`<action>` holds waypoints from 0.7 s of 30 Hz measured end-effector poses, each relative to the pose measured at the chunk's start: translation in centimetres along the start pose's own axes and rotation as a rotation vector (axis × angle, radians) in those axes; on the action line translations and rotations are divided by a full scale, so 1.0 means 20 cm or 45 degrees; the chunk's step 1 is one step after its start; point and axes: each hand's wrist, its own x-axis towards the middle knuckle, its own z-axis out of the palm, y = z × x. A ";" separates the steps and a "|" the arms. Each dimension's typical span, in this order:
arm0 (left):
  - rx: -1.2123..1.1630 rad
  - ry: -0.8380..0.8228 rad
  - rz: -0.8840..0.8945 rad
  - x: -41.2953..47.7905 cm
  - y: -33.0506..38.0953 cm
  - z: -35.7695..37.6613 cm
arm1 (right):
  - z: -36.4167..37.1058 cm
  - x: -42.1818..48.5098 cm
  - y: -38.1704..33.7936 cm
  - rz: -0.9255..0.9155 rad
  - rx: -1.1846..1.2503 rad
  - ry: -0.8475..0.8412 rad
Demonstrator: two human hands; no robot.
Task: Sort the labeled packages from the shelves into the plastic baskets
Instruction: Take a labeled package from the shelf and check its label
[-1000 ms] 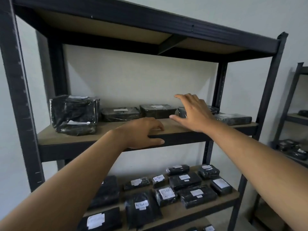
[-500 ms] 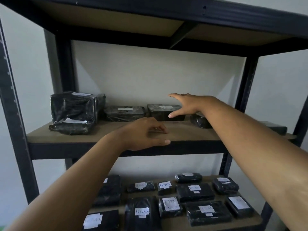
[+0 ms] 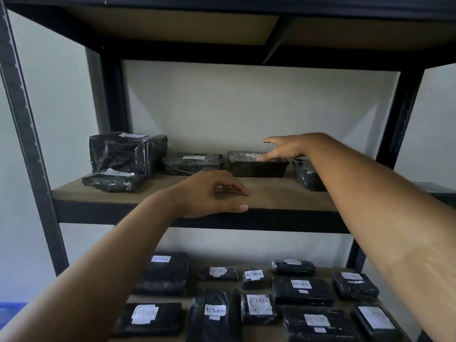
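The black shelf point(image 3: 283, 196) carries wrapped packages point(image 3: 192, 164) level with both grips. The left grip point(image 3: 209, 193) rests on its front edge, fingers loosely curled, holding nothing. The right grip point(image 3: 283, 149) hovers spread open, a flat labelled package point(image 3: 254, 167) just beneath it, thumb at its top

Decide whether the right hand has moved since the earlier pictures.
Yes: the right hand has shifted left, from the small wrapped package to over the flat middle package.

Glossy black plastic wrap on packages point(image 3: 256, 164); matt board shelf point(image 3: 271, 196), dark metal frame point(image 3: 29, 134).
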 end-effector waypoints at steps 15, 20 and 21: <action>0.029 -0.017 -0.090 0.01 0.01 0.00 | 0.03 -0.24 -0.06 -0.104 -0.265 0.299; 0.018 -0.013 -0.079 0.02 0.01 0.00 | 0.08 -0.28 -0.05 -0.118 -0.273 0.382; 0.022 -0.017 -0.078 0.02 0.01 0.00 | 0.09 -0.29 -0.05 -0.117 -0.277 0.390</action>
